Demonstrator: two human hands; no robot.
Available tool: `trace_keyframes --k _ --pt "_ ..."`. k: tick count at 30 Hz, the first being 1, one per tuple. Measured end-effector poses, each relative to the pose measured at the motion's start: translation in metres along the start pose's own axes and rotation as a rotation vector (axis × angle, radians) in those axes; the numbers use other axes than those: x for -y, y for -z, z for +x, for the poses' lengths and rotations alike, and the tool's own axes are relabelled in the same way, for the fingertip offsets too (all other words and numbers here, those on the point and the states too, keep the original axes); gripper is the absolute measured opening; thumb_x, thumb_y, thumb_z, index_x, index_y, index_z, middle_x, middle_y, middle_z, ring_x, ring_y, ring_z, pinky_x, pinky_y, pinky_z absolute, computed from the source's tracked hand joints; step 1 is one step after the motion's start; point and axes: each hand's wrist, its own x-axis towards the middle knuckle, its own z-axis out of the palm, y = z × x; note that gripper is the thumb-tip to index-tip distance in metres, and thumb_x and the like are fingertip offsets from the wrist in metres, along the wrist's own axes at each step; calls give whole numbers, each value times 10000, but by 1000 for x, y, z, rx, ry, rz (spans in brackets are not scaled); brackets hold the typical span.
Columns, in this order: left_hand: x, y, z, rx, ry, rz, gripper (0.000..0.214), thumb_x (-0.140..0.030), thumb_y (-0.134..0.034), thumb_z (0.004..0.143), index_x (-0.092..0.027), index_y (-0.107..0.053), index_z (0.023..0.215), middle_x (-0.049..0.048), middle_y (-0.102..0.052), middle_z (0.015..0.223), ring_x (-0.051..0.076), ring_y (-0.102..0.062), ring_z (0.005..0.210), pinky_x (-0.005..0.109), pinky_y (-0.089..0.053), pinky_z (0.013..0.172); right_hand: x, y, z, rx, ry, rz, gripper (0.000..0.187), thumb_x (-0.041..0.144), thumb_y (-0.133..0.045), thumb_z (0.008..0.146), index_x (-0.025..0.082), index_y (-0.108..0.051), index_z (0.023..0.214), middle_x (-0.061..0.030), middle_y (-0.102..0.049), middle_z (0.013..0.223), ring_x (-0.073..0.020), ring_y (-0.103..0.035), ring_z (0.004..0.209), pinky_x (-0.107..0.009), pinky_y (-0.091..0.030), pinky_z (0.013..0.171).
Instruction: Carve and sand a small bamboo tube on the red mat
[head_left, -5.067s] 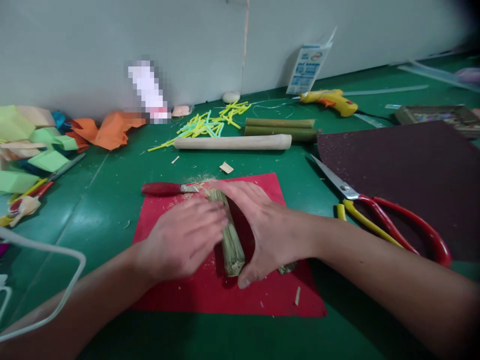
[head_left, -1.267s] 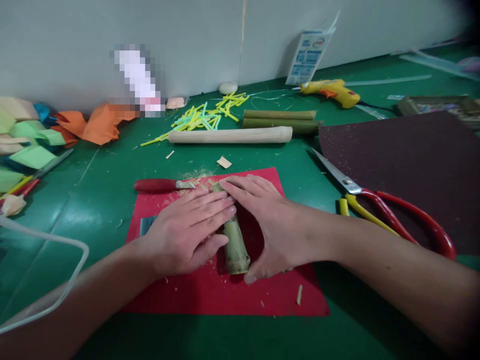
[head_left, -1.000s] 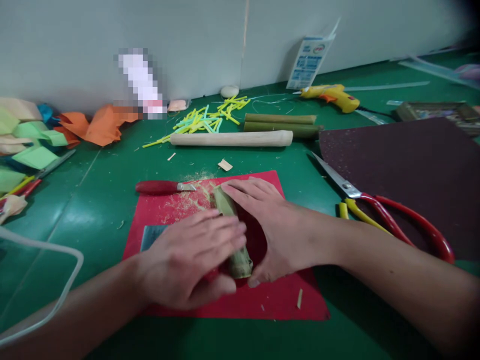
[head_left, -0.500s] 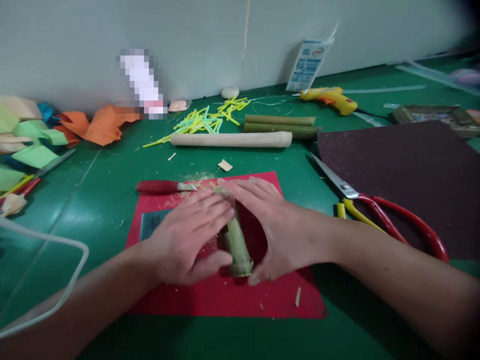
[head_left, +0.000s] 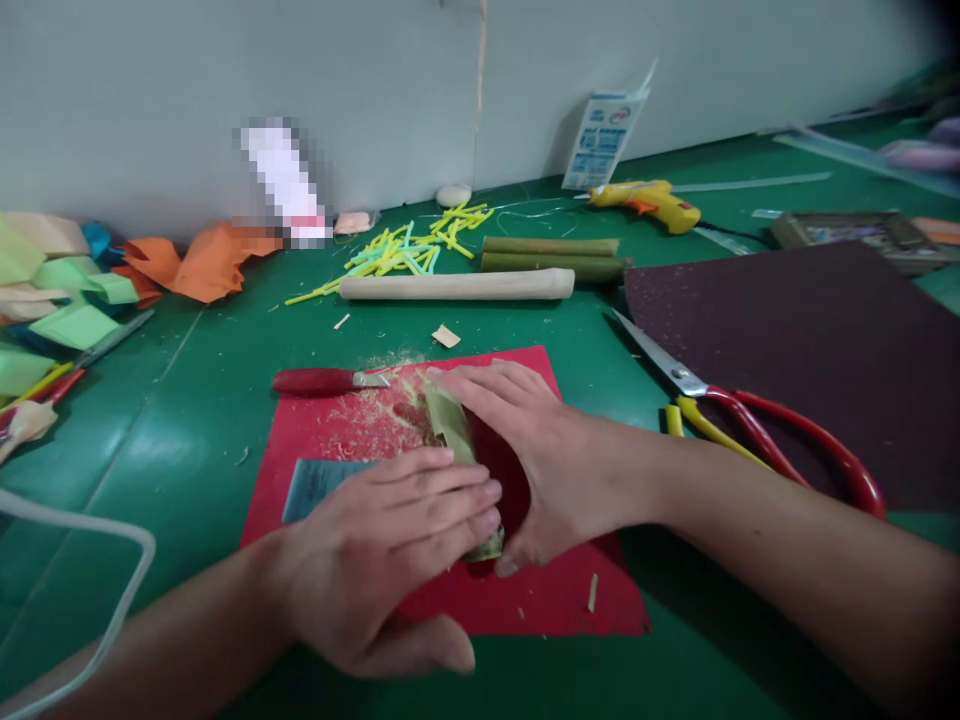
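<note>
A short green bamboo piece [head_left: 448, 415] lies at a slant over a red mat [head_left: 540, 605]. My right hand [head_left: 536, 450] spans it, its fingers by the far end and its thumb by the near end. Across the near half my left hand [head_left: 405, 540] lies flat, fingers stretched out and thumb apart, hiding much of the bamboo. A blue-grey rectangular sheet [head_left: 322, 487] lies partly under the left hand; how far it reaches is hidden. Near the mat's far edge rests a red-handled knife [head_left: 319, 381], with pale dust [head_left: 367, 420] scattered beside it.
Red-handled scissors [head_left: 682, 378] lie at the right, beside a dark brown sheet [head_left: 810, 370]. Behind the mat are a peeled pale stick [head_left: 457, 286], green bamboo lengths [head_left: 555, 262], cut yellow straws [head_left: 405, 250] and a yellow glue gun [head_left: 652, 205]. A white cable [head_left: 112, 530] loops at left.
My left hand has slid along the bamboo towards me, uncovering its far half. The blue-grey sheet has shifted nearer too. My right hand stays around the bamboo. The view has shifted slightly.
</note>
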Motion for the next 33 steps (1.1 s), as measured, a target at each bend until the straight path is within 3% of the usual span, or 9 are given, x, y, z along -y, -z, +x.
trace_keyframes --k 6,10,11,15,17,21,23,27,33 --pt "16 -1 3 -35 213 162 428 -329 -402 906 -85 -486 1248 131 -519 1298 237 -416 1268 460 -243 1112 -2 0 -1 -6 8 5 1258 622 -731 449 183 -100 1446 -146 -265 1408 -349 -206 1294 -513 -227 1034" --pt "0 -1 -1 12 53 0 604 -524 -352 887 -46 -479 1234 155 -534 1275 236 -425 1262 421 -268 1115 -1 1 -1 6 1 15 1213 590 -757 396 183 -226 1407 -147 -338 1343 -368 -262 1251 -527 -253 1010" --pt "-2 -1 -2 82 21 -15 654 -565 -346 878 -40 -462 1249 157 -514 1297 234 -408 1276 409 -270 1117 -1 1 0 5 3 18 1193 587 -758 393 182 -251 1395 -148 -346 1334 -370 -269 1246 -528 -256 1007" --pt "7 -2 -1 -21 144 101 461 -381 -371 916 -82 -480 1249 134 -510 1307 232 -403 1279 437 -254 1115 -1 1 1 -15 20 23 1232 606 -745 427 182 -166 1429 -148 -308 1368 -355 -249 1261 -510 -231 1023" --pt "8 -2 -1 -52 182 131 482 -387 -381 907 -61 -477 1248 154 -509 1303 254 -389 1287 456 -260 1107 -1 1 1 -22 36 21 1253 606 -738 449 175 -110 1443 -147 -298 1378 -344 -245 1264 -500 -212 1032" --pt "-4 -1 -4 73 37 25 665 -571 -354 869 -44 -442 1266 156 -494 1316 244 -384 1291 417 -282 1107 -1 2 0 3 37 34 1175 583 -734 450 170 -205 1414 -145 -332 1352 -348 -263 1240 -506 -236 1014" --pt "-2 -1 -5 58 34 31 566 -499 -379 887 -83 -455 1263 125 -510 1309 228 -411 1273 414 -261 1120 0 2 0 10 34 28 1185 589 -732 450 163 -197 1418 -151 -316 1367 -350 -247 1250 -504 -240 1015" --pt "12 -1 -3 -23 190 144 467 -353 -423 891 -98 -447 1282 133 -497 1319 260 -398 1280 473 -255 1112 -1 1 1 -1 19 6 1261 636 -719 457 145 -110 1446 -162 -263 1409 -346 -209 1279 -492 -225 1030" --pt "-14 3 -10 107 61 27 529 -404 -477 866 -70 -441 1274 121 -476 1342 218 -374 1299 374 -253 1129 -2 -1 2 6 9 -58 1289 671 -710 406 105 -170 1431 -163 -281 1404 -357 -227 1259 -496 -231 1031"
